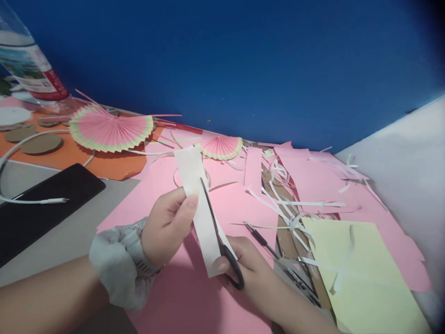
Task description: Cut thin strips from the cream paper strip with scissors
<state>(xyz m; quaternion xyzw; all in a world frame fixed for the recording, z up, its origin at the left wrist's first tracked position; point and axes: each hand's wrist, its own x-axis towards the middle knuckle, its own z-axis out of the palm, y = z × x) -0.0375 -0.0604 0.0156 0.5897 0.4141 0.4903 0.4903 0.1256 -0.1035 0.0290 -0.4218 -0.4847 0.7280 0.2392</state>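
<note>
A long white paper strip (195,174) is pinched between the thumb and fingers of my left hand (170,225), upper end pointing away from me. My right hand (243,264) is closed around the black handles of a pair of scissors (212,214). The scissor blades lie along the strip's right edge, pointing away, and look nearly closed. Beneath both hands lies a large pink sheet (167,297). Two folded pink paper fans with yellow-green edges, a larger one (113,130) and a smaller one (222,146), rest beyond the strip.
A black phone (52,208) with a white cable (34,201) lies left, near cardboard discs (42,143) and a bottle (31,65). To the right are a pen (259,237), a cutter (299,280), paper scraps (278,171) and a yellow sheet (365,278). A blue panel (222,65) stands behind.
</note>
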